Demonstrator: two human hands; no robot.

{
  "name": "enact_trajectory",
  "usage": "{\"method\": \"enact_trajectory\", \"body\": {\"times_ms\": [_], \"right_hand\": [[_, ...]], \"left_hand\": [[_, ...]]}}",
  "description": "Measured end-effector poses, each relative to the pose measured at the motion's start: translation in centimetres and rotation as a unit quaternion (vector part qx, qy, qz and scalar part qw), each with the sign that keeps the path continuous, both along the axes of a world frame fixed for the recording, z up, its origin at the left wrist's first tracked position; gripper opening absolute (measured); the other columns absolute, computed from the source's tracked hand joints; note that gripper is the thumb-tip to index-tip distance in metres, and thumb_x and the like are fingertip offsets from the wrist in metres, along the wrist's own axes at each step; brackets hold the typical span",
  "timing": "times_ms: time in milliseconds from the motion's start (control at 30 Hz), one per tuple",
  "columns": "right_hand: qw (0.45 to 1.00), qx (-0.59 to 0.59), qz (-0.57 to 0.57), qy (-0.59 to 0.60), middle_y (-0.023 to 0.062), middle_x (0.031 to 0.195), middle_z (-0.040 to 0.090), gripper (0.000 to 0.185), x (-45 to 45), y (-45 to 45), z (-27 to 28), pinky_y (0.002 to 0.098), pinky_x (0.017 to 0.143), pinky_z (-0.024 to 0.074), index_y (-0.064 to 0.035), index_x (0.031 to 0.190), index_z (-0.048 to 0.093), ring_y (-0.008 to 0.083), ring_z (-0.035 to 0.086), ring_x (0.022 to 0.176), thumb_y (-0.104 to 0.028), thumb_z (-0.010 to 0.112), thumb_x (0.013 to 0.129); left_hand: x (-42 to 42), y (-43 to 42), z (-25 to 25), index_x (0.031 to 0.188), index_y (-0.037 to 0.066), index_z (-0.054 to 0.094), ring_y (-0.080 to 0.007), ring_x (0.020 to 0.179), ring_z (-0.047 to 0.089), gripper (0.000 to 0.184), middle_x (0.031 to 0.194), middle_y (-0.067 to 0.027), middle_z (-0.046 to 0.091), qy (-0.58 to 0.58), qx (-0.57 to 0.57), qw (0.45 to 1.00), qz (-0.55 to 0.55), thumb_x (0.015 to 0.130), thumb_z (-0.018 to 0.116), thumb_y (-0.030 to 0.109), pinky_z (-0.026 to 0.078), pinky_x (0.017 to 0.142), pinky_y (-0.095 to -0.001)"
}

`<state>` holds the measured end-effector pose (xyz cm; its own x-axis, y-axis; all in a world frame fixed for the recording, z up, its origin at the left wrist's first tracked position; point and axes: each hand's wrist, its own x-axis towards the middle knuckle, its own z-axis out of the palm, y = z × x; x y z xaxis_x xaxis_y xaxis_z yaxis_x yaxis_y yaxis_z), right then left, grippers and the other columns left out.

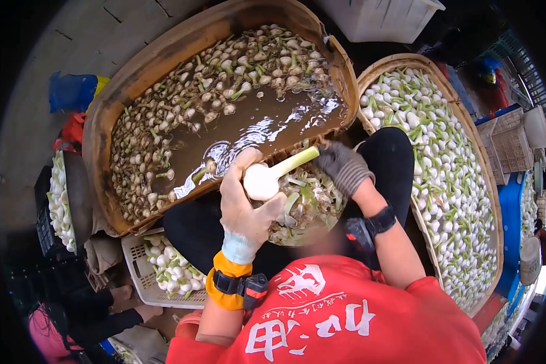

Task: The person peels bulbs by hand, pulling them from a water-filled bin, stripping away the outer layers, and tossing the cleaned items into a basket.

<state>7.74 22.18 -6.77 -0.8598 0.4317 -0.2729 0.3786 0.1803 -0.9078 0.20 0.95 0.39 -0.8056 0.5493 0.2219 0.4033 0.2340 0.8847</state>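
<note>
My left hand, in a pale glove, grips a peeled white garlic bulb with its thick green stem slanting up to the right. At the stem's cut end is my right hand, in a grey glove with curled fingers. Whatever those fingers hold is hidden. Below both hands, between my knees, lies a heap of garlic peelings. Ahead stands a large brown tub of murky water, crowded with unpeeled garlic bulbs.
To the right, a long tan tub holds many clean white bulbs with green stems. A pale plastic basket with peeled garlic sits at my left. Another person's legs show at lower left. A white bin stands at the back.
</note>
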Motion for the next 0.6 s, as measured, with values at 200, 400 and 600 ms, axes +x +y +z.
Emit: {"method": "enact_trajectory", "body": {"times_ms": [200, 400, 600], "right_hand": [[0.883, -0.424, 0.031, 0.198, 0.0155, 0.12, 0.063, 0.041, 0.8, -7.5, 1.1, 0.0344, 0.094, 0.0476, -0.0063, 0.133, 0.055, 0.0182, 0.062, 0.106, -0.02, 0.059, 0.094], [0.947, -0.174, 0.063, 0.261, 0.012, 0.123, 0.063, 0.036, 0.3, -7.1, 1.8, 0.0339, 0.098, 0.0469, -0.0007, 0.131, 0.055, 0.0201, 0.061, 0.112, -0.02, 0.048, 0.101], [0.932, -0.277, 0.043, 0.227, 0.0117, 0.118, 0.066, 0.033, 0.8, -7.4, 2.5, 0.0332, 0.094, 0.0489, 0.0008, 0.126, 0.06, 0.0188, 0.063, 0.106, -0.017, 0.045, 0.102]], "left_hand": [[0.0, 0.1, -0.9, 0.13, 0.0, 0.047, -0.0272, 0.1, 0.058, 0.074, 0.114, -0.0129, 0.057, 0.196, -0.061, 0.978, -0.045, 0.067, 0.079, 0.022, 0.045, 0.094, -0.0351], [0.3, -2.6, -0.8, 0.098, -0.002, 0.061, -0.0116, 0.078, 0.058, 0.024, 0.086, -0.0069, 0.064, -0.14, 0.063, 0.982, 0.111, 0.095, 0.058, 0.022, 0.048, 0.07, -0.0266], [2.9, -2.4, 3.9, 0.066, 0.0, 0.056, -0.0168, 0.058, 0.05, 0.042, 0.061, -0.01, 0.052, -0.083, -0.152, 0.985, -0.006, 0.086, 0.069, 0.035, 0.043, 0.058, -0.0316]]}}
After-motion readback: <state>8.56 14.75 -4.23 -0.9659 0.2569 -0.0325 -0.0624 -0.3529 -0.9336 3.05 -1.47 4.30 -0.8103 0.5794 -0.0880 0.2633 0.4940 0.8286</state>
